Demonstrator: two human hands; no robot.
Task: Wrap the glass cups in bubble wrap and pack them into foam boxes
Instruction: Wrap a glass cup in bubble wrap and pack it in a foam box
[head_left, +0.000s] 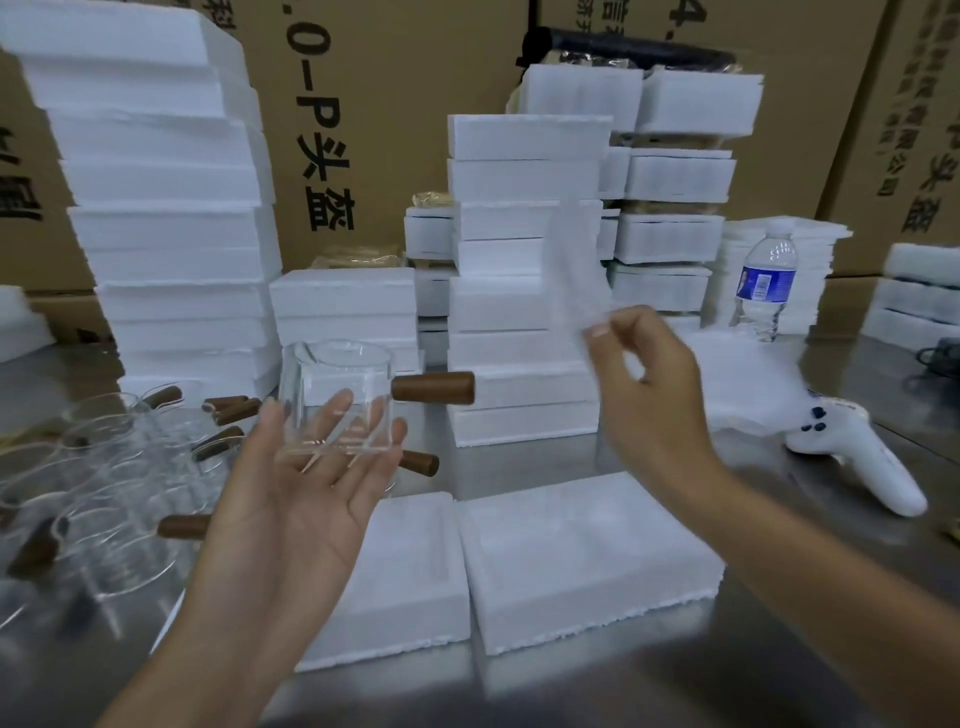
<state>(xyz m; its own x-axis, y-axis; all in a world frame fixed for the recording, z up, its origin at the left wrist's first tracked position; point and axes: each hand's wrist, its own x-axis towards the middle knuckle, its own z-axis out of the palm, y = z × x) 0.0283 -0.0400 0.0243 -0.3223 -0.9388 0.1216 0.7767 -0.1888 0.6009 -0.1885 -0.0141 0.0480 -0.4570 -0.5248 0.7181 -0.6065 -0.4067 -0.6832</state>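
Above the near middle of the steel worktop (519, 463), the left hand (291, 499) lay palm up with straight fingers, carrying an upright glass cup (337, 400) whose brown wooden handle pointed right. Just to its right, the right hand (649, 384) pinched a blurred sheet of bubble wrap (571, 265) between thumb and fingertips, holding it raised. Two foam boxes (587, 556) lay side by side below the hands, a cluster of cups (104, 467) crowded the left, foam stacks (524, 218) stood far behind, and a white controller (857, 457) and water bottle (766, 286) sat at right.
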